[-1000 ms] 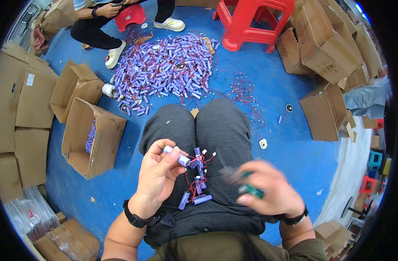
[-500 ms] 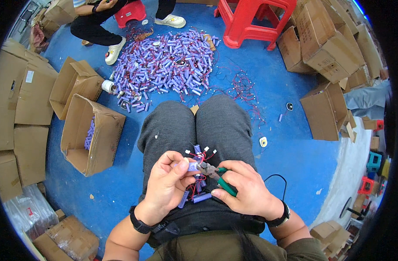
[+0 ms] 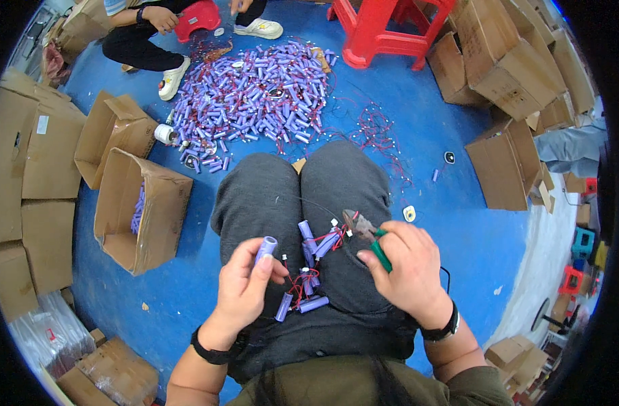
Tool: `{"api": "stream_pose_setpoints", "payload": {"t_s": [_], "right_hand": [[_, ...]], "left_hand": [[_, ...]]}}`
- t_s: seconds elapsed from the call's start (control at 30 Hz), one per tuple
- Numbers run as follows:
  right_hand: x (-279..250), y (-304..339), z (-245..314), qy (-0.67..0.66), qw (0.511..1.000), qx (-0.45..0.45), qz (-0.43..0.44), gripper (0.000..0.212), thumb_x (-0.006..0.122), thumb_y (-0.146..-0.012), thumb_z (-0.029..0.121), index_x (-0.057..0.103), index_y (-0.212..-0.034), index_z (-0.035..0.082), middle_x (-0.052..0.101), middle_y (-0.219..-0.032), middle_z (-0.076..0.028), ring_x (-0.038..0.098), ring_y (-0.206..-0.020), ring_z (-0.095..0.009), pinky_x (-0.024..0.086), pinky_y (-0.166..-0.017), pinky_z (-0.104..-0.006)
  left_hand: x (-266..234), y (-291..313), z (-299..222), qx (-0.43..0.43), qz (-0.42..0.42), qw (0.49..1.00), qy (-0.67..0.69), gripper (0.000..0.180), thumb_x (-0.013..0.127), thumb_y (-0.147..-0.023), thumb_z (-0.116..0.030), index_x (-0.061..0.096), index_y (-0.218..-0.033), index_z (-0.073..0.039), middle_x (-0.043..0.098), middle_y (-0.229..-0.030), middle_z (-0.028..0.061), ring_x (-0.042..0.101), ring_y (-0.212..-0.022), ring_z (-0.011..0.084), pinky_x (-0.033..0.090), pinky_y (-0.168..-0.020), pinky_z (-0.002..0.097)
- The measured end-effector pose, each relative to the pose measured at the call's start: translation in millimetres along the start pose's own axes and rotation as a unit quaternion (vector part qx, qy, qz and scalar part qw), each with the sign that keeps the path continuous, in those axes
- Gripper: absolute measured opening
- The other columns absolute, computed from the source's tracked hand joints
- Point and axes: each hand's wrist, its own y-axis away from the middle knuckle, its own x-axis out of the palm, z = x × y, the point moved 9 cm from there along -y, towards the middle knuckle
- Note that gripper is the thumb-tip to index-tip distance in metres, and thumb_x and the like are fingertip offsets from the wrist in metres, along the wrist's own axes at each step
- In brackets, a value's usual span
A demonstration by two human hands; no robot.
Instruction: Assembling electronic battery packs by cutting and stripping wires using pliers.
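My left hand (image 3: 243,283) pinches a purple cylindrical battery cell (image 3: 266,247), held upright above my left thigh. No wire shows on that cell. In my right hand (image 3: 412,271) are pliers with green handles (image 3: 384,256), their metal jaws (image 3: 359,224) pointing up and left over my right thigh. A thin dark wire (image 3: 316,203) curves in the air near the jaws; whether they grip it I cannot tell. Between the hands, several more purple cells (image 3: 314,304) with red wires and white connectors lie on my lap.
A large heap of purple cells (image 3: 252,95) covers the floor ahead, with loose red and black wires (image 3: 375,132) beside it. A co-worker's hand (image 3: 162,19) is beyond the heap. Open cartons (image 3: 167,210) stand left, more cartons (image 3: 502,162) right, a red stool (image 3: 370,40) behind.
My hands have moved apart. The pliers have come away from the held cell, up and right, and that cell has gone left and turned upright. The co-worker's hands have moved too.
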Motion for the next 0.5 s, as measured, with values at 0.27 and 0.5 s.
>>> {"api": "stream_pose_setpoints", "payload": {"t_s": [0.27, 0.5], "right_hand": [[4, -2, -20, 0.017, 0.999, 0.022, 0.02, 0.022, 0.07, -0.071, 0.022, 0.055, -0.075, 0.007, 0.056, -0.092, -0.008, 0.054, -0.08, -0.025, 0.04, -0.069, -0.0368], [-11, 5, -44, -0.25, 0.961, 0.043, 0.107, 0.025, 0.07, -0.072, 0.018, 0.055, -0.08, 0.0, 0.057, -0.099, -0.017, 0.056, -0.09, -0.033, 0.044, -0.078, -0.0379]], "left_hand": [[48, -21, -19, 0.098, 0.081, 0.929, -0.349, 0.017, 0.067, -0.077, -0.014, 0.055, -0.085, -0.006, 0.055, -0.076, 0.0055, 0.056, -0.064, 0.0141, 0.045, -0.056, 0.0278], [58, -29, -22, 0.114, 0.121, 0.913, -0.374, 0.018, 0.063, -0.082, -0.021, 0.059, -0.091, -0.006, 0.061, -0.086, 0.0097, 0.059, -0.065, 0.0185, 0.047, -0.055, 0.0285]]}}
